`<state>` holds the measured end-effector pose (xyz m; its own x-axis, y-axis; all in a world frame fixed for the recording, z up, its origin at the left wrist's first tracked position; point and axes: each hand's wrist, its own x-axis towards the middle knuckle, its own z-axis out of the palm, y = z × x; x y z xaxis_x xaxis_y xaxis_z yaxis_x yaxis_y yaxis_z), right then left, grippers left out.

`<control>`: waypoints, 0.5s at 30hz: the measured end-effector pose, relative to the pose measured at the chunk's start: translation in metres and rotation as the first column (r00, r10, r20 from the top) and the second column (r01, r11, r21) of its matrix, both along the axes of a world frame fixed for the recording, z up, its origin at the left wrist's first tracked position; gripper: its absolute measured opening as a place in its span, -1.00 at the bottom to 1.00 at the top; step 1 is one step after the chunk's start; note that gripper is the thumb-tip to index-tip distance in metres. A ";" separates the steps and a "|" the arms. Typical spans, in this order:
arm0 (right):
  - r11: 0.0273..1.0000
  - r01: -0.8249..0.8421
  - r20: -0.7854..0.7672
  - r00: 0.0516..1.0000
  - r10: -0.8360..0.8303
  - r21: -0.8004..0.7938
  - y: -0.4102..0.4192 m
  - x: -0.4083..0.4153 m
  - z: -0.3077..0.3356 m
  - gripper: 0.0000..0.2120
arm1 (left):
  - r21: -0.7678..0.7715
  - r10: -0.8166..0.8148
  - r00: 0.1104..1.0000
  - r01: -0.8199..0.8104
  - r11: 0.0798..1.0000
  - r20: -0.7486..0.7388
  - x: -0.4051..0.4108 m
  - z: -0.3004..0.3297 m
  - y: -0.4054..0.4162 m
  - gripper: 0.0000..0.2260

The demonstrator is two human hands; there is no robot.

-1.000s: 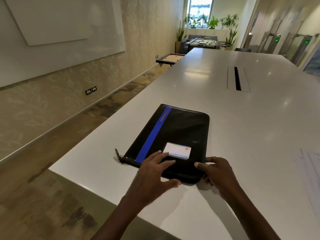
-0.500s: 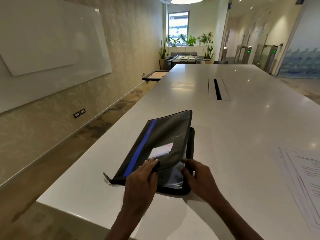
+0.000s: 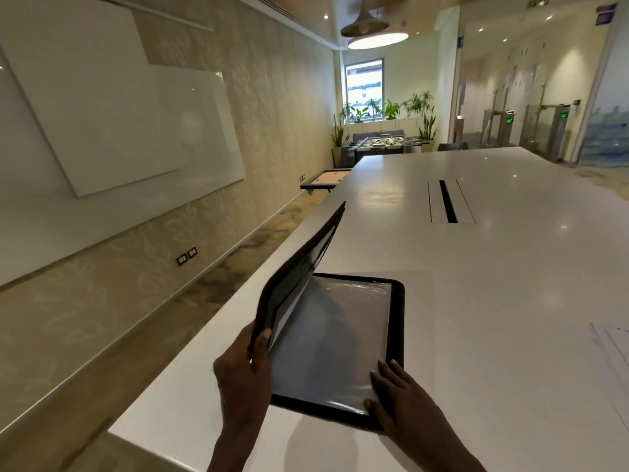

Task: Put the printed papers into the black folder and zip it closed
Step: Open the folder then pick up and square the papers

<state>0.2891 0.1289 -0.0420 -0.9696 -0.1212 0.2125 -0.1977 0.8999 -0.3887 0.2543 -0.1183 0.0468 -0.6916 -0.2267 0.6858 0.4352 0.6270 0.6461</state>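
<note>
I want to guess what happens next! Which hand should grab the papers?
The right hand, probably. It rests flat on the black folder, nearest the printed papers. The left hand is busy gripping the raised cover.

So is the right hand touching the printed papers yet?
Apart. The head view shows the right hand resting on the open black folder, with white table between it and the printed papers.

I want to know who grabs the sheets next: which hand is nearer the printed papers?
Right. The right hand rests on the open folder's near right corner, toward the printed papers; the left hand holds the raised cover, farther away.
</note>
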 end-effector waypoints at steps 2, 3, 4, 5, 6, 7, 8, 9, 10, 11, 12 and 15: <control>1.000 0.010 0.003 1.000 -0.010 0.001 0.000 -0.001 -0.004 -0.38 | 0.039 0.052 0.998 -0.053 0.998 0.027 -0.003 -0.004 -0.006 -0.88; 1.000 0.012 -0.004 1.000 -0.012 -0.003 -0.001 -0.001 -0.005 -0.38 | 0.058 0.075 0.996 -0.077 0.995 0.038 -0.005 -0.006 -0.009 -0.89; 1.000 0.015 -0.018 1.000 -0.015 -0.011 -0.001 -0.002 -0.006 -0.38 | 0.078 0.095 0.994 -0.098 0.992 0.050 -0.007 -0.009 -0.013 -0.89; 1.000 0.018 -0.029 0.999 -0.019 -0.020 -0.002 -0.002 -0.006 -0.38 | 0.097 0.110 0.992 -0.115 0.989 0.061 -0.009 -0.012 -0.015 -0.88; 0.999 0.018 -0.037 0.999 -0.019 -0.027 -0.003 -0.002 -0.007 -0.38 | 0.113 0.124 0.990 -0.132 0.985 0.069 -0.011 -0.014 -0.018 -0.87; 1.000 0.012 -0.045 0.999 -0.013 -0.028 -0.003 -0.002 -0.007 -0.39 | 0.125 0.140 0.987 -0.149 0.981 0.077 -0.013 -0.016 -0.021 -0.87; 1.000 0.010 -0.050 0.999 -0.011 -0.021 -0.004 -0.001 -0.007 -0.39 | 0.136 0.159 0.984 -0.170 0.976 0.086 -0.015 -0.017 -0.024 -0.87; 1.000 0.021 -0.056 0.998 -0.022 -0.008 -0.004 -0.001 -0.006 -0.41 | 0.148 0.178 0.980 -0.190 0.971 0.091 -0.018 -0.018 -0.026 -0.88; 0.999 0.035 -0.067 0.997 -0.034 0.010 -0.004 0.000 -0.005 -0.44 | 0.162 0.196 0.976 -0.209 0.964 0.094 -0.021 -0.018 -0.029 -0.87; 0.999 0.046 -0.069 0.997 -0.044 0.021 -0.003 0.001 -0.004 -0.47 | 0.175 0.214 0.972 -0.229 0.958 0.098 -0.023 -0.018 -0.031 -0.87; 0.998 0.056 -0.067 0.996 -0.053 0.037 -0.003 0.000 -0.003 -0.48 | 0.188 0.233 0.967 -0.250 0.950 0.106 -0.026 -0.018 -0.034 -0.87; 0.991 0.089 -0.113 0.991 -0.078 0.097 -0.005 -0.001 -0.001 -0.47 | 0.224 0.283 0.949 -0.309 0.924 0.140 -0.033 -0.019 -0.042 -0.86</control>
<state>0.2884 0.1239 -0.0426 -0.9491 -0.0674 0.3076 -0.1564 0.9487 -0.2748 0.2210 -0.1608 0.0279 -0.6312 -0.5810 0.5139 0.1767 0.5374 0.8246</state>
